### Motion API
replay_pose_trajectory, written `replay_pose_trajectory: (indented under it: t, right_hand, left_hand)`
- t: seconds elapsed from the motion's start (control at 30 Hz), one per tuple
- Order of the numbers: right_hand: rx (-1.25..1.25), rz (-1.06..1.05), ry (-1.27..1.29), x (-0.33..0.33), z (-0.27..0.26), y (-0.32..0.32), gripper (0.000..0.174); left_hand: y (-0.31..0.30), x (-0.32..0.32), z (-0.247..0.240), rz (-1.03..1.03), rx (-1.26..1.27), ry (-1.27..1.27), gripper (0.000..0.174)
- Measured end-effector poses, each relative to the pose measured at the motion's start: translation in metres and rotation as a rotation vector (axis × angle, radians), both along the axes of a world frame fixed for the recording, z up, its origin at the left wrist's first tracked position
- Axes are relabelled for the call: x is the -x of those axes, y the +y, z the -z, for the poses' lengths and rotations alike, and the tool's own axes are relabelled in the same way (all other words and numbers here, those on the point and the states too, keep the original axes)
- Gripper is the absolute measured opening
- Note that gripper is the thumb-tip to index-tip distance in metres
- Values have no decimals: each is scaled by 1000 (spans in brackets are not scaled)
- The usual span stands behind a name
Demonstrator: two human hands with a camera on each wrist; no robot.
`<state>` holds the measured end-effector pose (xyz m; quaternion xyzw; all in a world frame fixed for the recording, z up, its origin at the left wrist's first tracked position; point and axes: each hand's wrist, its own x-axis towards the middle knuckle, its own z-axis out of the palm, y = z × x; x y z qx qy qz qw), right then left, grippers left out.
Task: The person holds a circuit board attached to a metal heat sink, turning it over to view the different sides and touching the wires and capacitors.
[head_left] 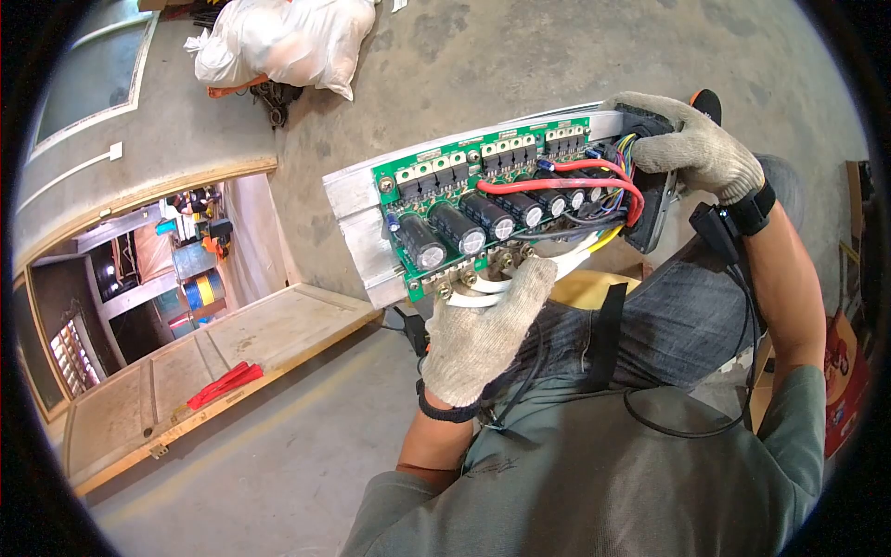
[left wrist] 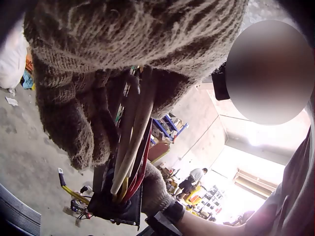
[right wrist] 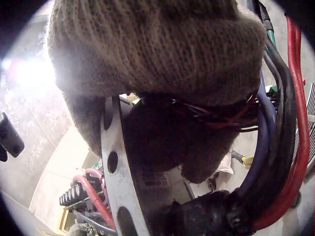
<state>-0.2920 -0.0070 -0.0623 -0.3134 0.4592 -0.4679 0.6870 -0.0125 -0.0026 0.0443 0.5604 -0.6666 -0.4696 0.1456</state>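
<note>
A green circuit board [head_left: 445, 200] with a row of black capacitors is mounted on an aluminium heat sink [head_left: 357, 237], held up and tilted above the person's lap. The gloved left hand [head_left: 492, 330] grips its lower edge, thumb near the white cables [head_left: 478, 299]; its other fingers are hidden behind the heat sink in the head view. At the other end, the gloved right hand [head_left: 701, 148] grips the black end plate [head_left: 654, 209]. Thick red cables [head_left: 557, 185] and a bundle of thin coloured wires run from the board to this end plate.
A wooden door panel [head_left: 223, 371] with red-handled pliers [head_left: 225, 384] on it lies to the left. White sacks [head_left: 288, 42] rest on the concrete floor ahead. A red carton [head_left: 845, 381] stands at the right. In the left wrist view, another person [left wrist: 192, 182] is in the background.
</note>
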Motion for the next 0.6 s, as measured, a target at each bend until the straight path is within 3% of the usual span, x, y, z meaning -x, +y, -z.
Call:
replay_pose_trajectory:
  t: [0.27,0.37,0.47,0.6]
  right_hand:
    - [1,8,-17,-1,2,0,72]
    - [18,16,-33,-1,3,0,72]
    - [-3,11,-19,-1,0,1,71]
    - [8,-1,-12,0,1,0,71]
  left_hand:
    - [-1,1,-2,46,94,-68,30]
    - [-1,6,-5,-79,-68,1,30]
    - [0,0,1,37,82,-44,30]
    - [0,3,-1,-30,-3,25,29]
